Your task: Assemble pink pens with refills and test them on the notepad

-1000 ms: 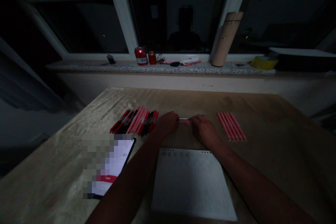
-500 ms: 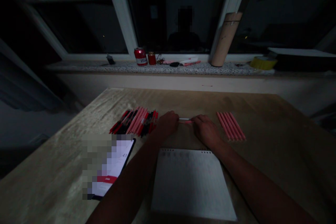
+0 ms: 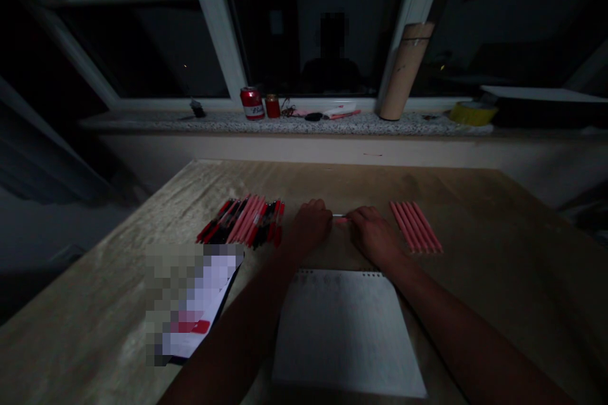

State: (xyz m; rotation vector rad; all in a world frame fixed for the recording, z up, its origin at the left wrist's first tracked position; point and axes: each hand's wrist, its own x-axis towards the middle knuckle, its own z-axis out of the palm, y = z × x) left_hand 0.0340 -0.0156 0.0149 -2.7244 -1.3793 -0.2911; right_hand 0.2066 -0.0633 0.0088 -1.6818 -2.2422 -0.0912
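My left hand (image 3: 312, 226) and my right hand (image 3: 373, 231) are both closed just beyond the top of the notepad, fingertips facing each other. Between them runs a thin pale pen part (image 3: 337, 216), its ends hidden in the fingers. A bit of pink shows beside it near my right fingertips; dim light hides how the two join. Left of my left hand lies a row of red, black and pink pens (image 3: 247, 220). Several pink pens (image 3: 415, 226) lie side by side to the right of my right hand.
A spiral notepad (image 3: 349, 335) lies between my forearms. A phone (image 3: 204, 304) with a lit screen rests by my left forearm. On the windowsill stand a red can (image 3: 251, 103), a small red jar (image 3: 272, 105), a tall tube (image 3: 407, 73) and a yellow tape roll (image 3: 472, 113).
My left hand has moved right, closer to my right hand, so less of the pale pen part shows. My right hand stays almost in place.
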